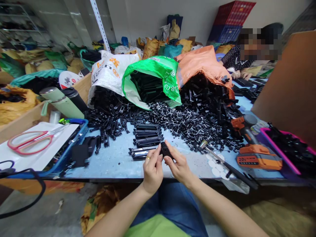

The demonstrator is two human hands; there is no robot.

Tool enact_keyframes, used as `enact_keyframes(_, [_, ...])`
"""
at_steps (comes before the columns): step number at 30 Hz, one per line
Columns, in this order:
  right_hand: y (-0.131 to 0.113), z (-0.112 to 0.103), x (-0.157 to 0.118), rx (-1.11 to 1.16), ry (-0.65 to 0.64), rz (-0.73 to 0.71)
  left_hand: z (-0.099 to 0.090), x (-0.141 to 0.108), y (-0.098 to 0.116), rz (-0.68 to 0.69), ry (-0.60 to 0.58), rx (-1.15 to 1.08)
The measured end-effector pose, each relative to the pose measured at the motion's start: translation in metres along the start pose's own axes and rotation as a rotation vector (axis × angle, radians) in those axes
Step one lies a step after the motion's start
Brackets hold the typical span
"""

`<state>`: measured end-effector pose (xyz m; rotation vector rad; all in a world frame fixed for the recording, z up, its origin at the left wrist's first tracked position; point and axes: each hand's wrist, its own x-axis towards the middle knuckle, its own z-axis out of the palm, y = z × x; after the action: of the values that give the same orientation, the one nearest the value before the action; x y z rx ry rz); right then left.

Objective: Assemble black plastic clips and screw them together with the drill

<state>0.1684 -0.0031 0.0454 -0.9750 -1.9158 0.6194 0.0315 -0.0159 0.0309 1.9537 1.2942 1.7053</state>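
The left hand [153, 169] and right hand [179, 164] pinch a small black plastic part [166, 150] just above the blue counter's [111, 166] front edge; its long axis slants, far end leftward. Bare surface lies beside both hands.

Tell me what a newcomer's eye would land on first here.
Probably the bright green sack, lying open at the back of the table between a white sack and an orange one, above a spread of small black parts with silvery pins. Next, perhaps, the orange-and-black cordless tool at the right, and the red-handled scissors on white paper at the left.
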Motion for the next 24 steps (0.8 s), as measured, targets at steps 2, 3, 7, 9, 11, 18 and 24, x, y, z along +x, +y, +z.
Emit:
enact_keyframes(2, [-0.004,-0.004,0.005,-0.044,-0.018,-0.067,-0.002,0.007,0.0,0.073,-0.023,-0.024])
enact_keyframes(3, [-0.006,-0.004,0.008,-0.058,-0.001,-0.076,-0.003,0.011,0.001,0.075,-0.016,-0.027])
enact_keyframes(7, [-0.015,0.002,0.012,-0.052,0.045,-0.056,-0.004,0.016,0.008,0.007,0.082,-0.003])
enact_keyframes(9, [-0.017,0.004,0.012,-0.046,-0.004,-0.062,-0.007,0.016,0.01,0.028,0.063,-0.004])
enact_keyframes(11, [-0.018,0.006,0.012,-0.054,0.022,-0.038,-0.01,0.017,0.008,0.025,0.056,-0.007])
enact_keyframes(18, [-0.012,0.012,0.008,-0.066,0.041,-0.02,-0.034,0.036,-0.011,0.123,-0.209,-0.084])
enact_keyframes(24, [-0.006,0.025,0.001,-0.008,0.08,0.044,-0.038,0.038,-0.016,0.033,-0.309,-0.095])
